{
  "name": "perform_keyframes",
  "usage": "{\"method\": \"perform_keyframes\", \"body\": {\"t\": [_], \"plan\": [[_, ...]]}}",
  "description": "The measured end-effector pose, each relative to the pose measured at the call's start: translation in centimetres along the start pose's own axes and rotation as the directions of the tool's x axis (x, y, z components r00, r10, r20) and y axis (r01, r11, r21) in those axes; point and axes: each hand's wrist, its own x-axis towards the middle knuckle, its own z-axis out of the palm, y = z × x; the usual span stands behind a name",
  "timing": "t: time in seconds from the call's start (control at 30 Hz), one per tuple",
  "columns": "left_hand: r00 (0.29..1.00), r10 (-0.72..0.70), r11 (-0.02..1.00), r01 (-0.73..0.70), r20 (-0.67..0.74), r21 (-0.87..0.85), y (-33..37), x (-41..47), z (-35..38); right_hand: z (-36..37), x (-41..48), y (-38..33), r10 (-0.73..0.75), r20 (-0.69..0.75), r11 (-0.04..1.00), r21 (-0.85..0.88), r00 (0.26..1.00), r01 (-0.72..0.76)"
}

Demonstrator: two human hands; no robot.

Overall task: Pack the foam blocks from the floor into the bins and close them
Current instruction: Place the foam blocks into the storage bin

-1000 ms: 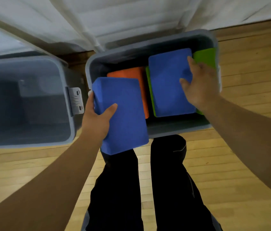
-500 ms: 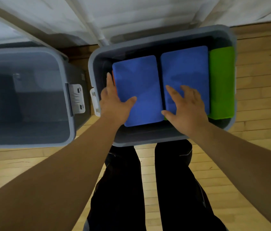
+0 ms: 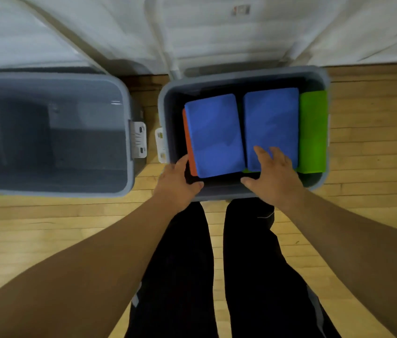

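The right grey bin (image 3: pixel 241 74) holds two blue foam blocks lying flat side by side: the left one (image 3: pixel 214 135) and the right one (image 3: pixel 271 123). An orange block (image 3: pixel 189 147) peeks out under the left blue block. A green block (image 3: pixel 313 130) lies along the bin's right wall. My left hand (image 3: pixel 179 184) is over the bin's near-left corner, fingers apart, holding nothing. My right hand (image 3: pixel 271 176) hovers over the near edge of the right blue block, fingers spread, fingertips at or just above its surface.
A second grey bin (image 3: pixel 124 98) stands to the left, with nothing visible inside. White latches (image 3: pixel 139 140) sit on the facing walls of both bins. White padded sheeting (image 3: pixel 192 28) lies behind them. Wooden floor surrounds; my dark-trousered legs are below.
My left hand set the second blue block into the bin beside the first and let go. Both hands have drawn back toward the bin's near edge.
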Motion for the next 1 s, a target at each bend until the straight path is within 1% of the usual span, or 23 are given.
{"method": "perform_keyframes", "body": {"t": [0.07, 0.17, 0.27, 0.33, 0.43, 0.53, 0.6, 0.7, 0.8, 0.93, 1.0], "plan": [[0.999, -0.036, 0.999, 0.036, 0.037, 0.008, 0.1, -5.1, -3.0, -2.3, -4.4, -1.3, 0.03, 0.052, 0.999, 0.027, 0.998, -0.031], [0.997, -0.014, 0.997, 0.019, 0.074, -0.07, 0.9, -13.8, -7.8, -6.5, -11.9, -3.2, 0.032, 0.119, 0.998, 0.051, 0.992, -0.038], [0.993, -0.031, 0.997, 0.039, 0.118, -0.061, 1.3, -21.5, -11.6, -10.5, -18.5, -4.7, 0.039, 0.137, 0.995, 0.082, 0.99, -0.051], [0.992, -0.051, 0.997, 0.057, 0.115, -0.05, 1.1, -25.4, -13.7, -13.1, -21.6, -5.4, 0.028, 0.127, 0.994, 0.105, 0.992, -0.041], [0.995, -0.1, 0.988, 0.102, 0.018, -0.12, 0.5, -30.3, -15.6, -16.2, -24.2, -5.7, -0.004, 0.129, 0.992, 0.129, 0.992, -0.013], [0.976, -0.172, 0.954, 0.13, -0.137, -0.271, -0.4, -33.7, -15.4, -18.6, -25.2, -5.4, -0.051, 0.123, 0.998, 0.033, 0.991, 0.047], [0.951, -0.235, 0.91, 0.144, -0.199, -0.388, -1.0, -35.4, -14.0, -19.8, -25.1, -5.1, -0.092, 0.121, 0.995, -0.015, 0.988, 0.095], [0.923, -0.316, 0.818, 0.148, -0.219, -0.556, -1.7, -38.6, -9.7, -20.9, -24.4, -4.9, -0.17, 0.187, 0.967, -0.156, 0.968, 0.2], [0.893, -0.415, 0.68, 0.178, -0.173, -0.712, -2.9, -42.3, -3.5, -20.3, -26.3, -6.8, -0.238, 0.262, 0.896, -0.311, 0.935, 0.316], [0.808, -0.588, 0.397, 0.251, -0.035, -0.883, -5.3, -48.3, 7.4, -15.6, -28.6, -9.9, -0.289, 0.416, 0.729, -0.488, 0.862, 0.48], [0.751, -0.658, 0.24, 0.27, 0.049, -0.932, -6.4, -51.4, 13.7, -11.9, -31.2, -11.8, -0.308, 0.499, 0.616, -0.544, 0.81, 0.57]]}}
